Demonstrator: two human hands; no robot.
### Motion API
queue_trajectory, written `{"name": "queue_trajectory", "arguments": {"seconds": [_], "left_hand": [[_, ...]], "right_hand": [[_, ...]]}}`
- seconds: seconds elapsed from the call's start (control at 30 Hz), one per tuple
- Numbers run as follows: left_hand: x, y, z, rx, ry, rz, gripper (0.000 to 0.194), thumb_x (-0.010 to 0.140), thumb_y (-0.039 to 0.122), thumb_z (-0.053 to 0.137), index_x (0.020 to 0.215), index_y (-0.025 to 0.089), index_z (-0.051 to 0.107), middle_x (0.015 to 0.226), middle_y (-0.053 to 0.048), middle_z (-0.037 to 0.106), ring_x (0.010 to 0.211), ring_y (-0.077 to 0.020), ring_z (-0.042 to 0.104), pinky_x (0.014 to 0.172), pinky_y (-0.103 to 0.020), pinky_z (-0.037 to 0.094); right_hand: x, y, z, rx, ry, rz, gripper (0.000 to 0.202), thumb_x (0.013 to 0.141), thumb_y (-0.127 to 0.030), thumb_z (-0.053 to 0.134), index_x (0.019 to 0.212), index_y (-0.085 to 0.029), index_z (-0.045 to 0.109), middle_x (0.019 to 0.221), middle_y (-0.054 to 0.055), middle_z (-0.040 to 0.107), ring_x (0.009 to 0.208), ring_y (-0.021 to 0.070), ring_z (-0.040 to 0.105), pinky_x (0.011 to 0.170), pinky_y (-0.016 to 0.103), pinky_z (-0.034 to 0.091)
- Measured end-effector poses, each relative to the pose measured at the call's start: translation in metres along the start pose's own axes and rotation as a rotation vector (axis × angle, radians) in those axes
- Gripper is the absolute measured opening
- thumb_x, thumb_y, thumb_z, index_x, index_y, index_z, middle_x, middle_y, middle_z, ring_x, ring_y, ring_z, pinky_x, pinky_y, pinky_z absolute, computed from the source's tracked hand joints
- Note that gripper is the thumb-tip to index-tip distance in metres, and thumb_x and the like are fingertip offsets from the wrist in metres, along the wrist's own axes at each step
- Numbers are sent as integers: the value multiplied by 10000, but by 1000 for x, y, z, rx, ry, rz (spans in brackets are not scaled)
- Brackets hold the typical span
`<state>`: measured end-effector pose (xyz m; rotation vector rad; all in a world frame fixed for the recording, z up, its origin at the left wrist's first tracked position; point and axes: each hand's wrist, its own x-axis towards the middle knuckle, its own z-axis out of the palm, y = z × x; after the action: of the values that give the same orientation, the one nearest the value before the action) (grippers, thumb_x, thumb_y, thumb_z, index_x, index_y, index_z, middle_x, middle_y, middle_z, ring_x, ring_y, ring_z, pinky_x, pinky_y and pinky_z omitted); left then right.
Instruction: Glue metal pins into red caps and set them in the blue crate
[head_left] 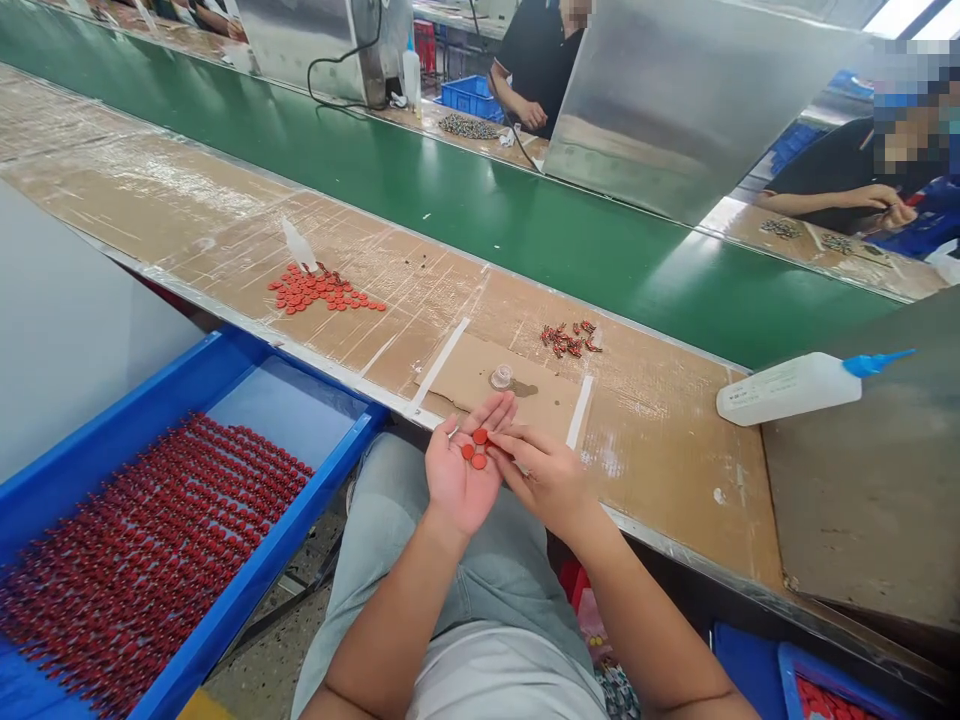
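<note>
My left hand (463,480) is held palm up over my lap, fingers stretched out, with several small round red discs (478,461) lying on it. From the right, my right hand (551,475) reaches across, its thumb and forefinger pinched at the edge of one red disc. Just beyond the fingers, a small clear cup (501,376) stands on a taped piece of cardboard (536,400), beside a dark wet stain. A heap of loose red discs (300,290) lies farther left on the bench. Small red-and-dark pieces (568,340) are piled behind the cardboard.
A blue tray (341,450) at left holds rows of red pieces. A white squeeze bottle (791,388) with blue nozzle leans at right. A whitish nozzle-like piece (298,245) rises from the disc heap. Behind runs a green conveyor belt (450,195); co-workers sit beyond metal panels (667,100).
</note>
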<state>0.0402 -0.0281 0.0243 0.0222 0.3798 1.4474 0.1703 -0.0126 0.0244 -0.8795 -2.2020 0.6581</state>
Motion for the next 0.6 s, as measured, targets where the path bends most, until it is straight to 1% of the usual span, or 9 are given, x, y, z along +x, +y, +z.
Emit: {"name": "queue_trajectory", "arguments": {"seconds": [0.1,0.2,0.3,0.33,0.4,0.47,0.53,0.57,0.6], "left_hand": [[1,0,-1,-8,23,12,480,855,381,431,1165,69,623,1350,-180,567,1311,-252,479,1054,-321,420],[0,2,0,-22,48,7,447,848,362,440,1137,86,640,1346,-174,573,1306,-256,484,1029,-336,443],[-1,2,1,-34,73,17,401,845,336,445,1099,112,659,1321,-163,595,1297,-261,494,996,-361,465],[-1,2,2,-42,72,20,389,845,327,445,1087,115,664,1310,-162,603,1290,-263,500,986,-365,469],[-1,2,2,-56,71,19,368,843,305,447,1056,111,675,1265,-162,631,1261,-259,527,965,-359,476],[-1,1,1,-51,96,22,333,831,273,465,1019,111,687,1165,-147,681,1169,-235,593,927,-337,492],[-2,-1,0,-9,135,28,289,811,242,504,998,130,694,1047,-102,715,948,-165,666,814,-282,519],[-2,-1,-1,20,141,23,272,802,231,526,996,142,694,999,-75,720,810,-120,661,732,-250,519],[-2,-2,-1,52,132,11,261,795,225,545,998,155,694,969,-51,718,689,-80,623,651,-222,502]], "right_hand": [[0,-1,1,76,3,22,321,866,-217,600,1181,-272,613,1093,72,670,983,192,631,877,363,525],[0,0,2,171,29,80,291,856,-234,620,1145,-271,631,1020,48,706,879,167,660,779,326,556],[-2,0,3,190,48,118,276,842,-244,635,1115,-277,656,1010,41,722,871,177,671,791,348,560],[-2,-1,2,199,75,143,270,830,-244,648,1097,-279,666,1002,39,725,858,178,673,806,360,558],[-4,-3,3,292,171,262,257,789,-247,694,1045,-266,687,954,38,733,798,172,676,800,366,564],[-6,-6,3,515,264,462,258,739,-258,747,990,-231,694,880,42,737,719,163,675,710,342,581],[-7,-9,4,798,301,652,272,694,-263,786,940,-199,690,789,36,732,617,141,657,562,276,559],[-7,-10,4,924,308,722,277,675,-259,801,918,-190,686,745,28,726,560,120,635,494,236,524],[-8,-11,5,1027,318,775,283,659,-251,814,901,-187,683,714,19,722,511,97,607,446,201,482]]}}
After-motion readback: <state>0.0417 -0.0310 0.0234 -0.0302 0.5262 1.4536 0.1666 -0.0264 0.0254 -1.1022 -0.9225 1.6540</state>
